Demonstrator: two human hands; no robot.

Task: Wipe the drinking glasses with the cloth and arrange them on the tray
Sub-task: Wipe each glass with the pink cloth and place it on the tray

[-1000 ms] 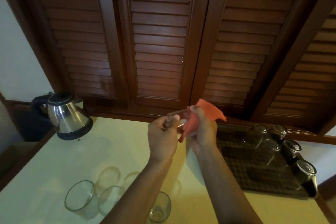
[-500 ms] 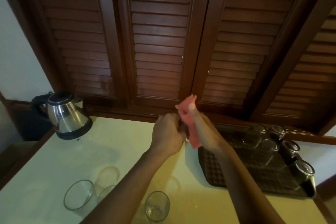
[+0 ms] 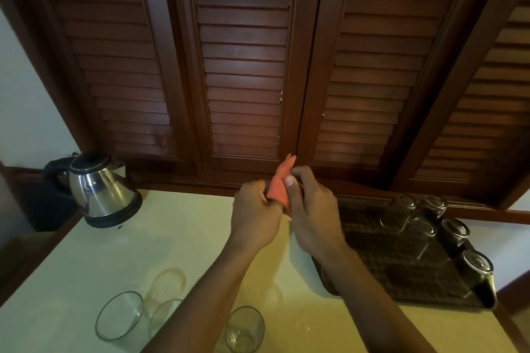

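Hands meet above the middle of the tabletop (image 3: pixel 177 238), close to its far edge. The left hand (image 3: pixel 255 218) is curled into a fist around something between the two hands; a drinking glass may be in there, but it is hidden and cannot be made out. The right hand (image 3: pixel 312 215) curls its fingers and thumb around an orange cloth (image 3: pixel 279 189), whose pointed end sticks up between the two hands.

Upright glasses stand near the tabletop's near edge: one wide glass (image 3: pixel 119 315) toward the near left, two fainter ones (image 3: pixel 167 285) (image 3: pixel 163 318) just beside it, and another glass (image 3: pixel 245 329) partly behind the left forearm.

A dark tray (image 3: pixel 401 272) with a woven pattern lies along the right edge of the tabletop. On it five glasses stand upside down, grouped at its far right: two at the back (image 3: pixel 400 212) (image 3: pixel 434 206), two in the next row (image 3: pixel 417 238) (image 3: pixel 456 231), and one (image 3: pixel 476 264) nearest the tray's right rim.

A steel kettle (image 3: pixel 100 189) with a black handle sits on its base at the far left corner. Dark louvred wooden shutters (image 3: pixel 243 66) rise behind the tabletop.
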